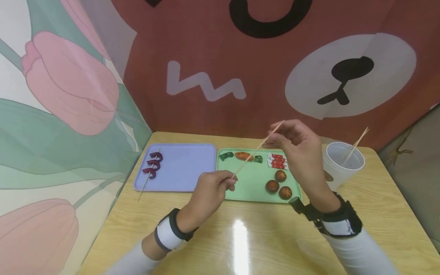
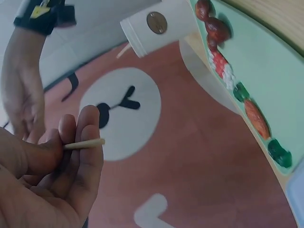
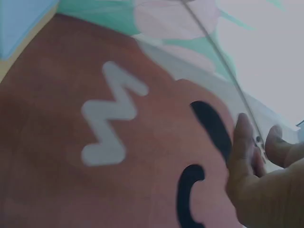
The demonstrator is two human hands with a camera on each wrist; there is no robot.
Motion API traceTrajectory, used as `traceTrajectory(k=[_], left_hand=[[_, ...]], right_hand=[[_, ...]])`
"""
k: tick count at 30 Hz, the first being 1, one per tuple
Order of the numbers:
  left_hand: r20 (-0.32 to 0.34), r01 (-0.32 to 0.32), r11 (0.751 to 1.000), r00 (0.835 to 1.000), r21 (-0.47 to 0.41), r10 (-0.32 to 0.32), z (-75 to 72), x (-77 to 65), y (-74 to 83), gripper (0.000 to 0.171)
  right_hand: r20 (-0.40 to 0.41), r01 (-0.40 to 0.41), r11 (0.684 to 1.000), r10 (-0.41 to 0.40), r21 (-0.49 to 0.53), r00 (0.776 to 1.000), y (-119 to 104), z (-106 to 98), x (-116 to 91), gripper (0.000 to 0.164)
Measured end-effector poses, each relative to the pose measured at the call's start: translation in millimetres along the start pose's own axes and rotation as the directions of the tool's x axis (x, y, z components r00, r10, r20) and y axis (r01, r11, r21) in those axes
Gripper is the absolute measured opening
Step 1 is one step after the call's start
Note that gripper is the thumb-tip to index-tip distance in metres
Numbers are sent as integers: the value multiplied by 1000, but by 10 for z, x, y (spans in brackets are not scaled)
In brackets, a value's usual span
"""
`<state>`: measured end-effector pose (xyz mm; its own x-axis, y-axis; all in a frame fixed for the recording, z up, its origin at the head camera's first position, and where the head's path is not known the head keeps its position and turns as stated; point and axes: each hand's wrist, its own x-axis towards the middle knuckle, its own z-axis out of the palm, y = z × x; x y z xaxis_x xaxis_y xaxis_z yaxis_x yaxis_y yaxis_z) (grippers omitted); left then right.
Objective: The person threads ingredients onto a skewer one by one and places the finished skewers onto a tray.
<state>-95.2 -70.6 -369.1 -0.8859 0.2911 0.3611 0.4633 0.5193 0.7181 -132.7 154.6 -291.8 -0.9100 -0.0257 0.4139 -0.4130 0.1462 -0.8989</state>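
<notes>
A thin bamboo skewer (image 1: 258,149) slants up to the right in the head view, with nothing threaded on it. Its lower end is pinched between thumb and fingers of my left hand (image 1: 210,190). Near the upper tip, my right hand (image 1: 306,160) holds it between thumb and fingertips. Beneath the skewer lies a green tray (image 1: 249,191) with a toy carrot (image 1: 243,156), dark green pieces (image 1: 226,156), red-and-white sticks (image 1: 277,161) and brown mushroom caps (image 1: 272,186). Part of the tray is hidden by my hands.
To the left, a purple tray (image 1: 185,168) bears a skewer threaded with dark red curled pieces (image 1: 153,165); its end overhangs the front rim. A white cup (image 1: 343,168) with skewers (image 1: 357,145) stands at the right. Behind the table (image 1: 213,236) rises a painted wall.
</notes>
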Motion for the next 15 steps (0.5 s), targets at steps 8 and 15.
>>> traceTrajectory(k=[8, 15], left_hand=[[-41, 165, 980, 985, -107, -170, -109, -106, -289, 10], [-36, 226, 964, 972, -140, -233, -131, -217, -468, 9]], right_hand=[[465, 151, 693, 290, -705, 836, 902, -104, -83, 36], [504, 254, 536, 394, -805, 768, 1617, -158, -294, 48]])
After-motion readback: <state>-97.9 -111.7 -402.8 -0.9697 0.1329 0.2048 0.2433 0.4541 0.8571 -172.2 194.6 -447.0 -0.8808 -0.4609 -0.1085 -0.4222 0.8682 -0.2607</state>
